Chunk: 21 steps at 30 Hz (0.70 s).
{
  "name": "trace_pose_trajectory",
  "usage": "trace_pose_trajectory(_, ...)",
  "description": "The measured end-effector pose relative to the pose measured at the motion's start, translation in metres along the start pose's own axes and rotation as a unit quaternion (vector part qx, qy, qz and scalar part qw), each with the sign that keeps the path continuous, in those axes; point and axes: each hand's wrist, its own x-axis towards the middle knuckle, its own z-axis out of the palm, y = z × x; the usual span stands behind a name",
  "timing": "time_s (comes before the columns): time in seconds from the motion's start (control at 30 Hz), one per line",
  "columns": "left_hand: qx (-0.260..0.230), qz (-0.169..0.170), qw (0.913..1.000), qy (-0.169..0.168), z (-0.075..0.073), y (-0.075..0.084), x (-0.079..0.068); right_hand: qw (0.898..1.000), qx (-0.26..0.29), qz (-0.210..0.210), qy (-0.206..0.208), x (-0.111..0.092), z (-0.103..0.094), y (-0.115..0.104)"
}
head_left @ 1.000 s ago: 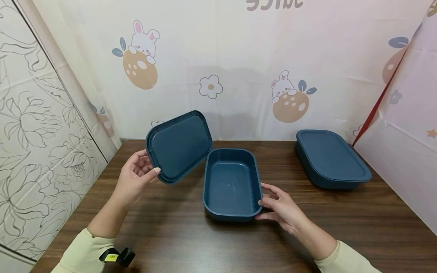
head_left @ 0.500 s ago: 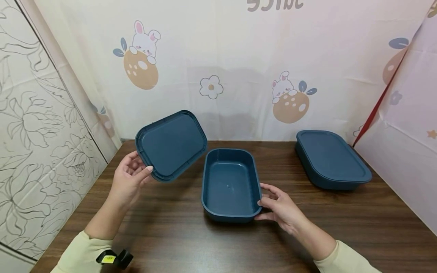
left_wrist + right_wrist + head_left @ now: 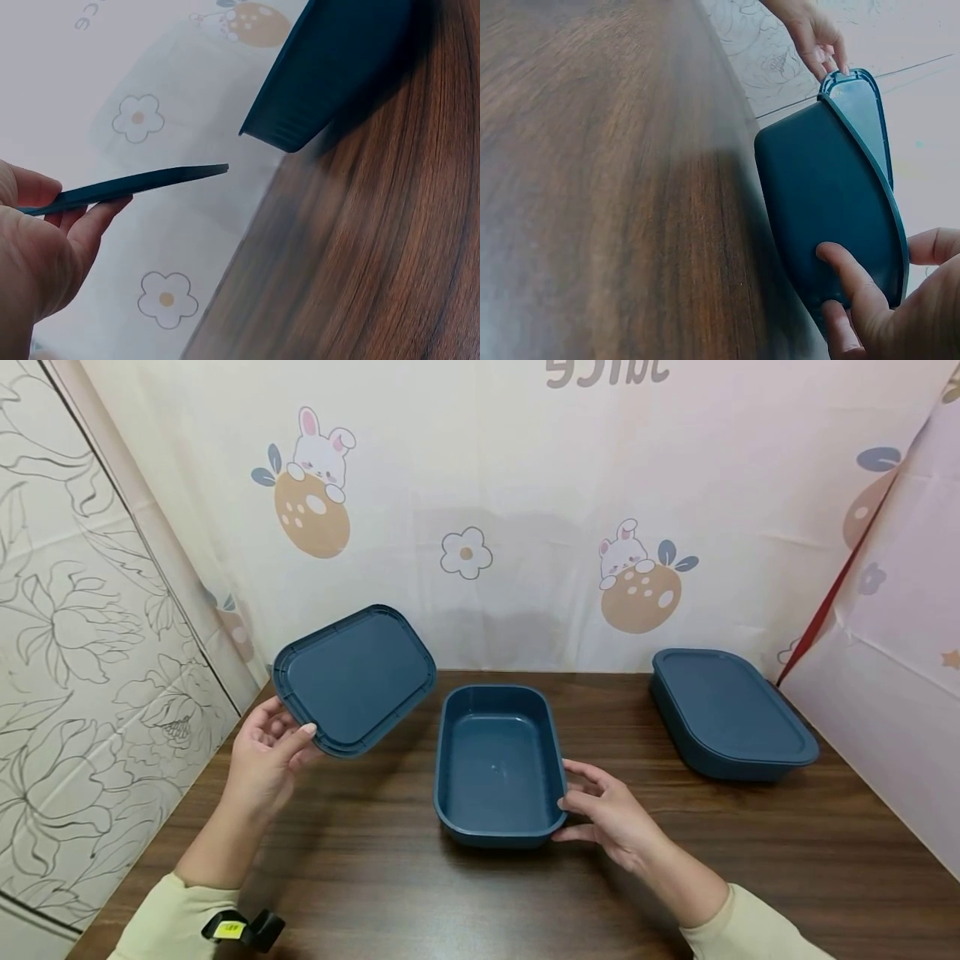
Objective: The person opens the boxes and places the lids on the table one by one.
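My left hand pinches a dark blue rectangular lid at its lower left corner, thumb on the grooved underside facing me. It is raised and tilted, left of an open food container of the same blue. Edge-on, the lid shows between thumb and fingers in the left wrist view. My right hand grips the container's near right side, thumb at the rim. In the right wrist view, its fingers press the outer wall of the container. Nothing lies inside the container.
A second blue food container with its lid on stands at the back right of the brown wooden table. A printed cloth hangs right behind the table. A flower-patterned panel borders the left side.
The lid has moved left with my left hand, away from the container, and its underside turns more towards me. The container and right hand have shifted slightly left.
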Motion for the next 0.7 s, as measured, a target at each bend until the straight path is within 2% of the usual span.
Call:
trace_pose_trajectory(0.3, -0.013, -0.001, 0.9999, 0.009, -0.013, 0.001, -0.001, 1.000, 0.003, -0.002, 0.003, 0.008, 0.009, -0.001)
trace_pose_trajectory(0.7, -0.018, -0.005, 0.9984, 0.053, -0.028, 0.001, -0.001, 1.000, -0.003, 0.010, 0.017, 0.020, 0.020, -0.004)
